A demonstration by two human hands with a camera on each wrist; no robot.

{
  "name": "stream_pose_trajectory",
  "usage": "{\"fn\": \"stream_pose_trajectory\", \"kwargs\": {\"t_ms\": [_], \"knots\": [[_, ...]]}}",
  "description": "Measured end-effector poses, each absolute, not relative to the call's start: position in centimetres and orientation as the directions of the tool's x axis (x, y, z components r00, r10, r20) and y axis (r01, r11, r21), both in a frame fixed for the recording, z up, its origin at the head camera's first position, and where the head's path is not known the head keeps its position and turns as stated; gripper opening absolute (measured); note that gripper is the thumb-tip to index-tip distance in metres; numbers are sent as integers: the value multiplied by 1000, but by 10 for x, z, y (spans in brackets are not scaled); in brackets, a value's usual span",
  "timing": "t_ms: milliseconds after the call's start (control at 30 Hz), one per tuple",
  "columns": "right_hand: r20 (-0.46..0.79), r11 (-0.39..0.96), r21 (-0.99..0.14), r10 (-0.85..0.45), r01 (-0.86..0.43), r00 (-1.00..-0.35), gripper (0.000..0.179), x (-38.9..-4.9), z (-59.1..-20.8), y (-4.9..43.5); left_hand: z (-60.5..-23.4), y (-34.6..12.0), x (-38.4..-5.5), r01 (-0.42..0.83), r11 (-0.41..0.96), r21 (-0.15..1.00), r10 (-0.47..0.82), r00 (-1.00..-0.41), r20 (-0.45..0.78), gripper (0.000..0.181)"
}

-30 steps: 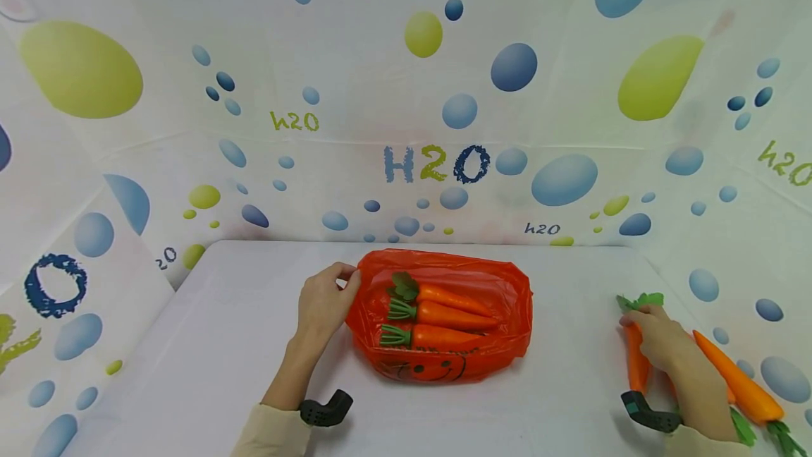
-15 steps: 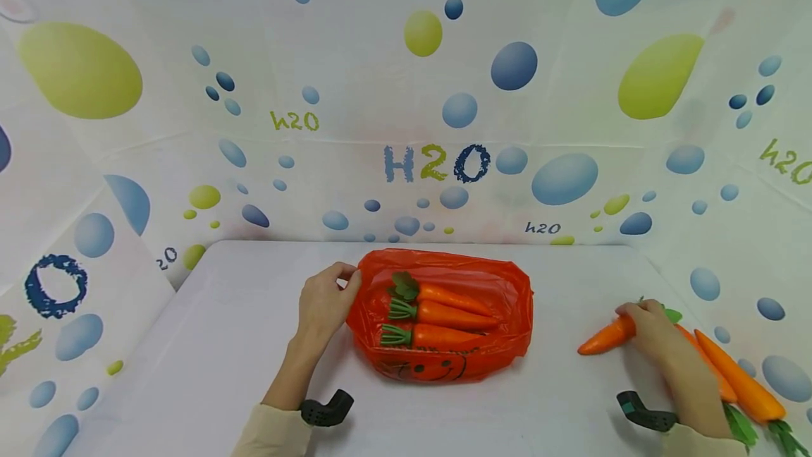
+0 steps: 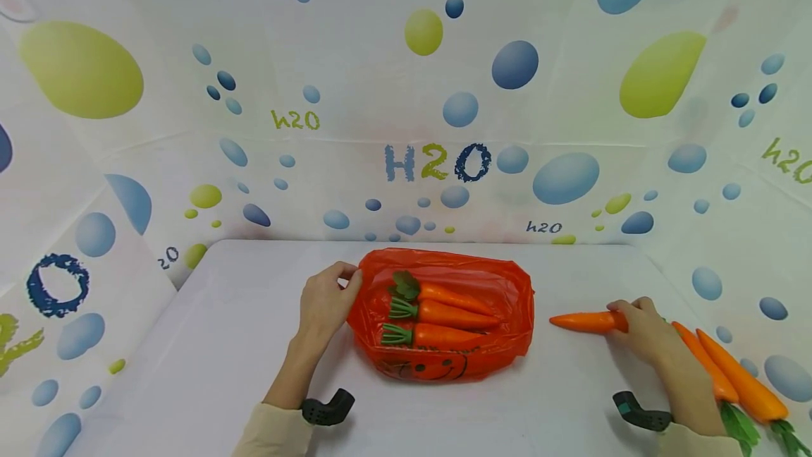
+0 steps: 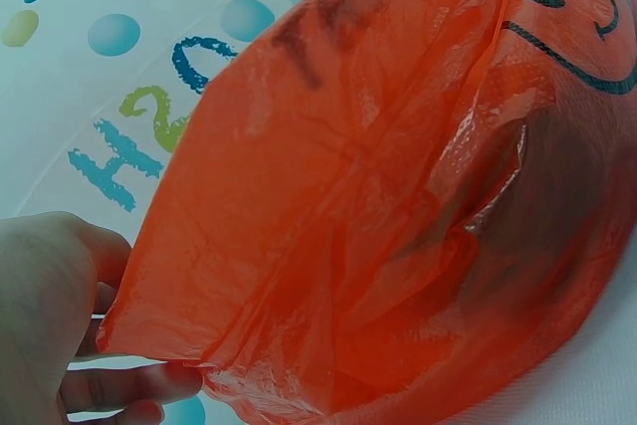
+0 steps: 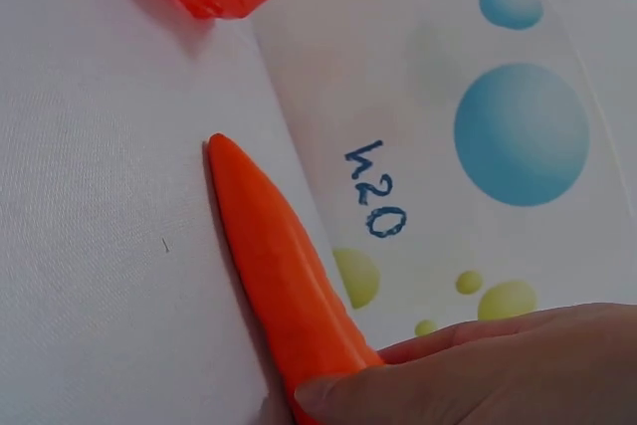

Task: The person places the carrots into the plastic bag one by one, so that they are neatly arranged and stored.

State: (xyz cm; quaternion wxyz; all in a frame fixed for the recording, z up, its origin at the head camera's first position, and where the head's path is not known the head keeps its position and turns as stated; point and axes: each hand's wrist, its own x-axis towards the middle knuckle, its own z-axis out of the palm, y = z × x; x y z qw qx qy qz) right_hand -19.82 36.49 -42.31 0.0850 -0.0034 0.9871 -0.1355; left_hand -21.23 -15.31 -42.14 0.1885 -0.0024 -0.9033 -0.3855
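Observation:
A red plastic bag (image 3: pixel 444 369) lies open on the white table, a smiley face printed on its near side. Three carrots (image 3: pixel 453 314) with green tops are inside it. My left hand (image 3: pixel 323 302) pinches the bag's left edge; in the left wrist view the film (image 4: pixel 269 216) stretches away from the fingers. To the right of the bag, my right hand (image 3: pixel 647 333) grips a carrot (image 3: pixel 583 321) near its thick end. Its tip points left at the bag, a short gap away. The right wrist view shows the thumb lying along this carrot (image 5: pixel 284 276); its leafy end is mostly hidden.
Two more carrots, an inner one (image 3: pixel 707 362) and an outer one (image 3: pixel 742 379), lie at the table's right side by my right forearm. A patterned sheet (image 3: pixel 355 90) with bubbles and "H2O" lettering hangs behind the table (image 3: pixel 209 344).
The carrot in my right hand has swung from pointing toward me to pointing left, and has shifted a little toward the bag. My left hand and the bag have stayed put.

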Motion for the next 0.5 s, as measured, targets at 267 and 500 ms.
{"fn": "stream_pose_trajectory", "kwargs": {"t_ms": [267, 500], "knots": [[-121, 968, -247, -68, -36, -990, 49, -198, -423, 362, -422, -153, -212, 150, 701, 698, -138, -931, 339, 22], [-100, 974, -222, -68, -45, -993, 47, -198, -423, 359, -423, -153, -213, 146, 704, 696, -139, -931, 336, 23]]}}
